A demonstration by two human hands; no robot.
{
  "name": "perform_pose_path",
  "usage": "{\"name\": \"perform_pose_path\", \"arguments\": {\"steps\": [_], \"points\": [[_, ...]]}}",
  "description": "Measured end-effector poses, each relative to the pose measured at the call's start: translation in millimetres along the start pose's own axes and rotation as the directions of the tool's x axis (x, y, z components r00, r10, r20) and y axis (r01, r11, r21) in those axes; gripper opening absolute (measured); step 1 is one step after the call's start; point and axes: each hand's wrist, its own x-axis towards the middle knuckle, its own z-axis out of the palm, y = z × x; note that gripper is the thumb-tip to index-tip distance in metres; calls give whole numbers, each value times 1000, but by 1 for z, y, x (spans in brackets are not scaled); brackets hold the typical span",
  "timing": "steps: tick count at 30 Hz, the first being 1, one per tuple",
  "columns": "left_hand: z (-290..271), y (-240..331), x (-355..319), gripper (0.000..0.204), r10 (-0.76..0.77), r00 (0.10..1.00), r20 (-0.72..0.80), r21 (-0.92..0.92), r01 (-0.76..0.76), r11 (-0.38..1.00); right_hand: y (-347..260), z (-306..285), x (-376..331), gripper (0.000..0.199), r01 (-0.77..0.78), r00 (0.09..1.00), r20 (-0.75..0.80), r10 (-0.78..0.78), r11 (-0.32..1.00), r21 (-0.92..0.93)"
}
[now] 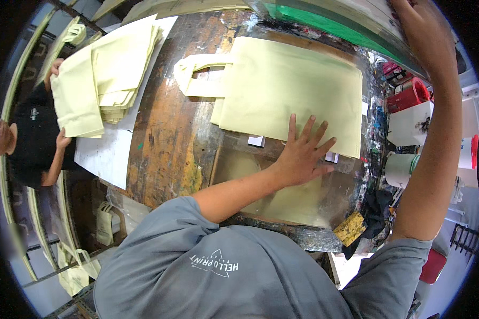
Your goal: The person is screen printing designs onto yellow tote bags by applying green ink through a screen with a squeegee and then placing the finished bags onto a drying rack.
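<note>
**Pale-yellow tote bag under left hand at paint-stained desk**

Pale-yellow fabric is what I have in front of me: a flat tote bag [287, 90] lies on the paint-stained desk [165, 133], its two looped handles [197, 77] pointing toward my left. My left hand [302, 154] is spread wide, fingers fanned, palm down on the near edge of the bag, partly over the glossy board [282, 196] that sits just below it. It grips nothing; it presses flat.

My right arm reaches up and away to the far right. The right hand [418, 18] is at the top edge of the view, against the raised frame with the green screen [330, 26]. The picture cuts off the fingers, so I cannot tell whether they are closed or open.

To the left of the bag, on a white sheet [104, 151], a stack of the same pale-yellow bags [120, 69] lies fanned. Another person in a black shirt [34, 133] stands at that side, one hand [64, 141] touching the lower corner of the stack.

On the right of the desk I note a red can [410, 95], a white box [412, 122] and a white tub [399, 169], close together. A yellow sponge [350, 227] lies at the near right edge, beside a black rag [375, 210].
</note>
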Motion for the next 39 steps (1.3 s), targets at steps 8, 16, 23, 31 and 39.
{"name": "perform_pose_path", "arguments": {"steps": [8,16,23,31,39], "points": [[-22,0,-2,100,-17,997,-81,-19,15,1000,-5,-2,-1,67,-43,992,-119,37,998,-54],[-230,-64,-2,112,-567,823,-37,-976,93,198,39,8,-82,60,132,952,299,-69,972,-195],[-96,-84,-93,104,-546,805,-234,-677,269,686,67,59,-145,57,54,899,438,-22,997,-60],[-74,-95,-119,118,-414,859,-303,-254,346,903,61,56,-169,57,30,824,565,-29,1000,7],[-75,-92,-118,115,-426,858,-288,-328,330,885,29,69,-219,47,47,872,489,39,986,-162]]}}
